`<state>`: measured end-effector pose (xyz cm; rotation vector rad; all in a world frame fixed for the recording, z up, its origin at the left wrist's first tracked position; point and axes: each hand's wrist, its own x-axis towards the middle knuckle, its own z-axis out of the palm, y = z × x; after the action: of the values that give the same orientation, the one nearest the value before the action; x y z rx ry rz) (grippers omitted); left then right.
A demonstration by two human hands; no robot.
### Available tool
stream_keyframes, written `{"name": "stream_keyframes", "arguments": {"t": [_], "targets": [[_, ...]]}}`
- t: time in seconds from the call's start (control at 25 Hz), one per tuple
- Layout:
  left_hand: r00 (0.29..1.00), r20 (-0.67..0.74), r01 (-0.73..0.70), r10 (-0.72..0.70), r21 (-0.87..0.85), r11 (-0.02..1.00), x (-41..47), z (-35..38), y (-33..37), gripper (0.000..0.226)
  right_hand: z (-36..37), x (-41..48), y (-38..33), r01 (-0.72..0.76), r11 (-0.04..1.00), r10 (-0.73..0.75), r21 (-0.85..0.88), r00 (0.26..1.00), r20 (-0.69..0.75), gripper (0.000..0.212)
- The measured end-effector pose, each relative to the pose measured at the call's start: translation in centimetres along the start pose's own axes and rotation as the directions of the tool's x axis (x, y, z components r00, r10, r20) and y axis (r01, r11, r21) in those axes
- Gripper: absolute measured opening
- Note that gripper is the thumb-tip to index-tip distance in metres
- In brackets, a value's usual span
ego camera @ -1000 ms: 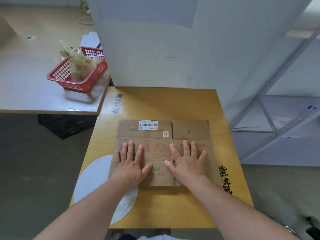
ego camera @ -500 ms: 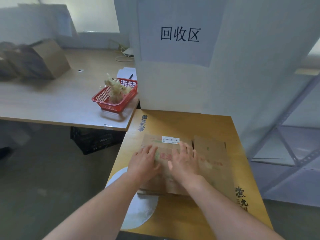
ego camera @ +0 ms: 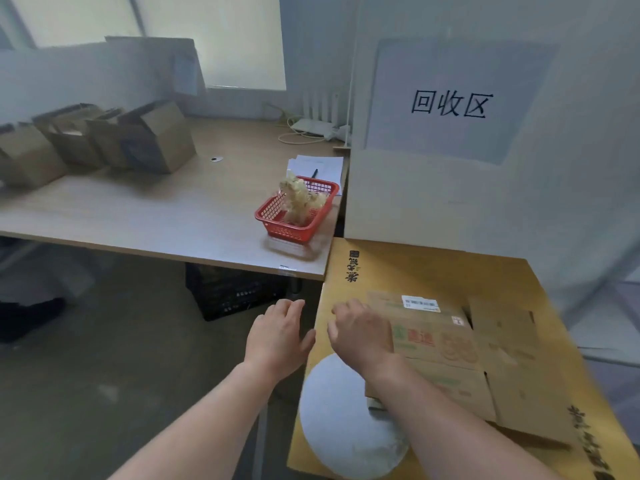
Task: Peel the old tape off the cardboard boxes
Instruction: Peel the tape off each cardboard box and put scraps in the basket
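Yellow tabletop point(ego camera: 433, 268) carries the flattened box point(ego camera: 446, 344), pressed a second ago by both hands. Now the left hand point(ego camera: 277, 337) hangs left of it, fingers relaxed. The right hand point(ego camera: 360, 332) leaves its left edge, loosely curled, empty. This one looks finished; upright boxes point(ego camera: 152, 140) far left of it seem next.

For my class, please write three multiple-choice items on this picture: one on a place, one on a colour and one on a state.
1. Where does the flattened cardboard box lie?
A on the floor
B on the yellow table
C on the grey desk

2. What colour is the mesh basket?
A blue
B green
C red

3. How is the left hand?
A open, holding nothing
B gripping a pen
C pressing flat on the box

Key:
1 B, the box lies flat on the yellow tabletop.
2 C, its mesh walls are red.
3 A, its fingers are straight and in the air, left of the table's edge.
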<state>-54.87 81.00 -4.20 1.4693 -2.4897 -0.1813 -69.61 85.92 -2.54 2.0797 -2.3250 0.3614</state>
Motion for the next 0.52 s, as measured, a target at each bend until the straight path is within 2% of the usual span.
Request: {"name": "stream_keyframes", "arguments": {"t": [0.2, 0.52], "targets": [[0.999, -0.016, 0.042, -0.042, 0.041, 0.998, -1.6, -2.4, -8.7, 0.064, 1.8, 2.4, -8.1, 0.039, 0.999, -0.039, -0.010, 0.999, -0.030, 0.027], [0.963, -0.019, 0.271, -0.271, 0.061, 0.961, -6.1, -4.4, -22.2, 0.066, 5.6, 6.3, -20.5, 0.158, 0.987, -0.158, -0.011, 0.987, 0.008, 0.028]]}}
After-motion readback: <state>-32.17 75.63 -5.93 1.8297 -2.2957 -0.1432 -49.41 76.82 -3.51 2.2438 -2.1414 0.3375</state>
